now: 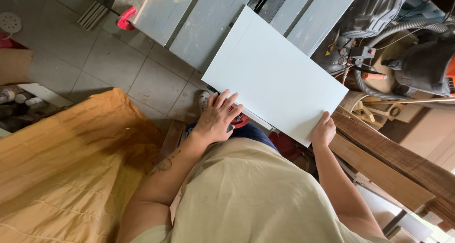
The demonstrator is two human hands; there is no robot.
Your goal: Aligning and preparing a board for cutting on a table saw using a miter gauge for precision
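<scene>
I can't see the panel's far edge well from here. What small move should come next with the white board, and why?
Probably steady it first: the flat white rectangular board is gripped only along its near edge, the left hand at one corner and the right hand at the other, while its far end lies over the grey planks.

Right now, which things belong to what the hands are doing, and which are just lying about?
In hand:
flat white rectangular panel, held by left hand and right hand.

Lying about:
orange quilted cloth
grey ribbed vacuum hose
brown wooden planks
red plastic clamp handle
</scene>
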